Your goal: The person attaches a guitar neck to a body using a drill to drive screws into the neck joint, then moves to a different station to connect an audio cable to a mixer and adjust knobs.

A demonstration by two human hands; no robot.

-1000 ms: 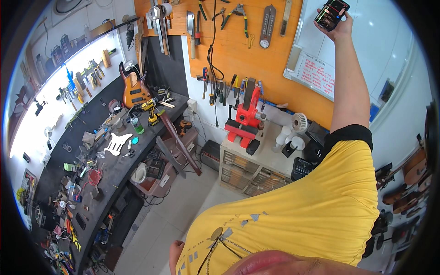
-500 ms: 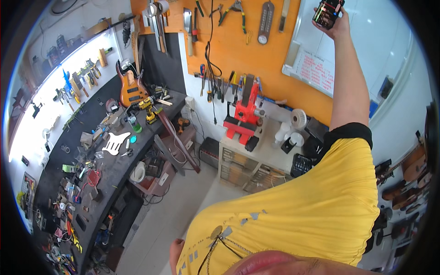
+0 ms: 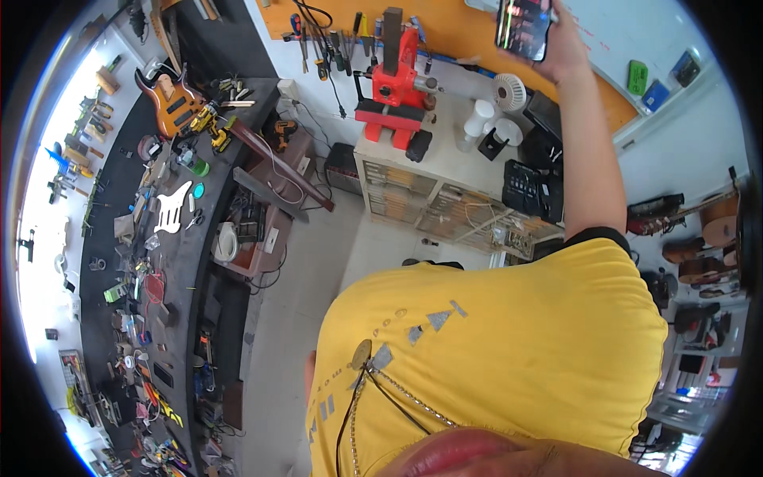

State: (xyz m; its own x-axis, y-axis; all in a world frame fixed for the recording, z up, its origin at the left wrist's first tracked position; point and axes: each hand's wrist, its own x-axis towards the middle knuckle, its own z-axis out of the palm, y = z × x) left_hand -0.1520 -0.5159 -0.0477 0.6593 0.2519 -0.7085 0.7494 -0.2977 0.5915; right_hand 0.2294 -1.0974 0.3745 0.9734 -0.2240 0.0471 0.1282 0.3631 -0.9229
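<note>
My right hand (image 3: 566, 49), raised at the top with the arm stretched out, is closed around a dark smartphone (image 3: 522, 29) with its screen lit. The phone is held in front of the orange wall board and the whiteboard. Of my left hand (image 3: 310, 372), only a sliver of skin shows at the left edge of my yellow shirt (image 3: 509, 342). Its fingers are hidden behind the shirt.
A long dark workbench (image 3: 179, 262) on the left carries a guitar body (image 3: 171, 102), a yellow drill (image 3: 213, 127), a white pickguard (image 3: 172, 208) and many small tools. A red bench machine (image 3: 393, 99) stands on a drawer cabinet (image 3: 397, 179). Guitars (image 3: 699, 250) line the right.
The view has tilted downward, so bench and cabinet sit higher in it. The phone in my right hand appears further left. My left hand shows less than before.
</note>
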